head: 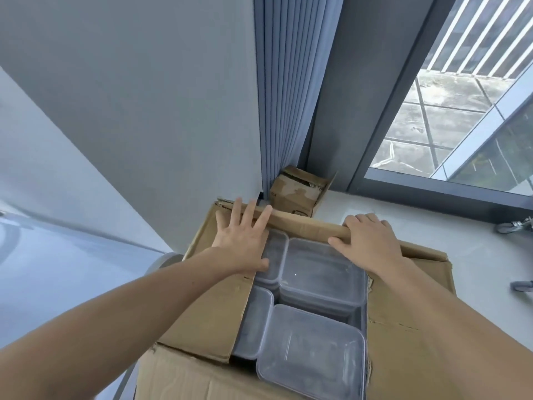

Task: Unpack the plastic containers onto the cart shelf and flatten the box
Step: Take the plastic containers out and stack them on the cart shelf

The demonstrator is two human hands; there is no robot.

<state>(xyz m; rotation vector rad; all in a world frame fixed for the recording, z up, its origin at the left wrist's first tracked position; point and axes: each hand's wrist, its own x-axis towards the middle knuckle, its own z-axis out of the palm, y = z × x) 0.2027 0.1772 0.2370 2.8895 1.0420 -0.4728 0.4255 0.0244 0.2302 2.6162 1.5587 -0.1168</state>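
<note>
Head view: opening step, nothing unpacked yet; brown cardboard box (178, 376) at 6 o'clock, clear rectangular plastic containers (320, 272) stacked inside; left hand (245, 241) grip apart, flat on left flap (207, 307); right hand (369, 241) grip clamped over far flap (305, 226) at 12 o'clock; next, likely folding flaps back, then lifting stacks out.

We find the plastic containers (320, 272) inside the box (207, 307). Behind it, a smaller box (297, 192) sits by the curtain (282, 82).
</note>
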